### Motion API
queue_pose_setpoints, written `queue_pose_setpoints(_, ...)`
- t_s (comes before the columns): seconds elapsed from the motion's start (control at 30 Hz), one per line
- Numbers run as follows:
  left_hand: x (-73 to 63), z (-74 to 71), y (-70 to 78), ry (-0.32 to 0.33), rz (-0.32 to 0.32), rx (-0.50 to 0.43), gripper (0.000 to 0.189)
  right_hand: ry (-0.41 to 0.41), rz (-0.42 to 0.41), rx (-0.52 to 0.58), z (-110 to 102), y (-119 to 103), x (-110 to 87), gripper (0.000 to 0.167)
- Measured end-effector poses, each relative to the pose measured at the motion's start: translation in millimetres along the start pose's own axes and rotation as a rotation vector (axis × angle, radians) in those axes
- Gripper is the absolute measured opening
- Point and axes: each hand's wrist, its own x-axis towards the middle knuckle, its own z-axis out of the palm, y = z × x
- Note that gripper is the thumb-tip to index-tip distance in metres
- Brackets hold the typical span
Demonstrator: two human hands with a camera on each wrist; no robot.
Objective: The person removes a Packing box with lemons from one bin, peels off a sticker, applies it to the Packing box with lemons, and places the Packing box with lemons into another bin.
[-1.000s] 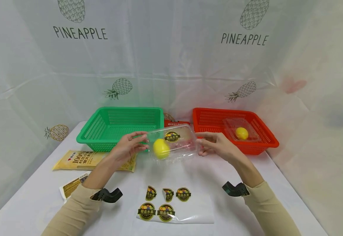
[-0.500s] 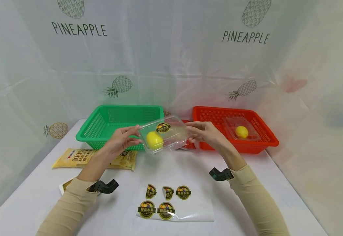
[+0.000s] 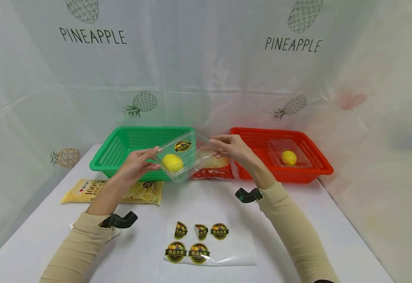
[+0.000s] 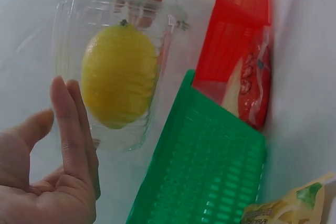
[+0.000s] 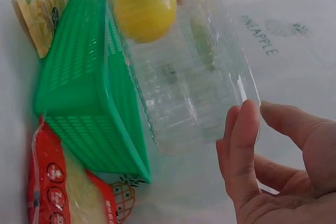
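Note:
A clear plastic fruit box is held in the air, tilted, in front of the green basket. Inside, at its left end, lies a yellow lemon. A round black and gold sticker is on the box's top. My left hand grips the left end between thumb and fingers. At the opposite end, my right hand pinches the edge, with the thumb on one side and fingertips on the other in the right wrist view. The lemon shows through the box's ribbed wall in the left wrist view.
A red basket at right holds another clear box with a yellow lemon. Between the baskets lies a red food packet. A yellow pasta bag lies at left. Nearer is a sticker sheet.
Both hands have carried the box left and upward, to the front of the green basket. It is tilted more now, its right end higher. The red packet behind shows more.

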Motion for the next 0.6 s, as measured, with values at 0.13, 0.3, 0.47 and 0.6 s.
queue_pose_setpoints(0.13, -0.9, -4.3, 2.8, 0.025, 0.009, -0.041, 0.041, 0.026, -0.013, -0.012, 7, -3, 8.3, 0.059)
queue_pose_setpoints(0.3, -2.3, -8.5, 3.5, 0.039, 0.032, -0.105, 0.041, 0.048, -0.041, 0.009, 19, -5, 18.2, 0.069)
queue_pose_setpoints(0.47, -1.8, -8.7, 3.0, 0.090, 0.039, -0.146, 0.046, 0.016, -0.043, 0.064, 30, -5, 26.7, 0.072)
queue_pose_setpoints(0.6, 0.9, -7.8, 2.0, 0.127, 0.050, -0.164, 0.056, -0.007, -0.030, 0.075, 41, -2, 31.5, 0.075)
